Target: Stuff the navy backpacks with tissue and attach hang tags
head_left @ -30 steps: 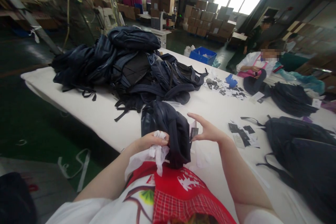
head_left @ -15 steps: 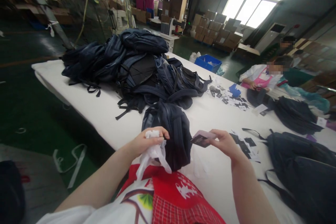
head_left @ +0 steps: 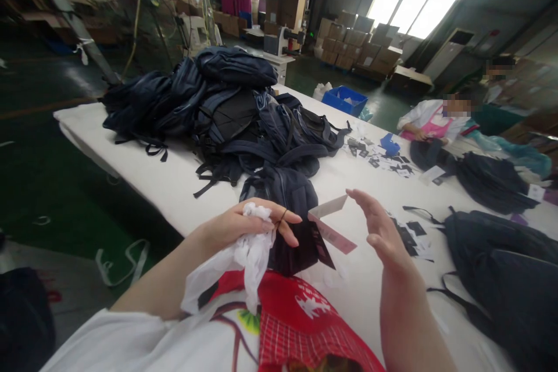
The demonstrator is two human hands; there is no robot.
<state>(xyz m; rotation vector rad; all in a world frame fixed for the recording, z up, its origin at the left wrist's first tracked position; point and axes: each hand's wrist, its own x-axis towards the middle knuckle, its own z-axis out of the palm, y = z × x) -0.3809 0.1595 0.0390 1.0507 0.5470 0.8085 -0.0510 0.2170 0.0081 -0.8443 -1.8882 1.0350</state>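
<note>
My left hand (head_left: 244, 224) is closed around a crumpled, thin white sheet (head_left: 254, 244), paper or plastic, which hangs down toward the red apron. A dark string loops over its outstretched fingers. Just past those fingertips, several hang tags (head_left: 332, 235), one greyish, one pinkish and one black, fan apart in the air. My right hand (head_left: 378, 224) is open with fingers extended; its index fingertip is close to the greyish tag's corner, and I cannot tell if they touch. Behind the tags a dark navy backpack (head_left: 283, 192) rests on the white table (head_left: 174, 195).
A big pile of navy backpacks (head_left: 226, 104) covers the table's far left. Loose tags (head_left: 387, 163) lie scattered beyond, with more tags (head_left: 414, 238) by my right hand. Another backpack (head_left: 492, 256) lies at right. A co-worker (head_left: 431, 122) handles dark bags across the table. A blue bin (head_left: 344, 100) stands behind.
My right hand has let go of the stacked tags and opened, moving slightly right. The tags have fanned out beside my left fingers, which have stretched forward with the string over them.
</note>
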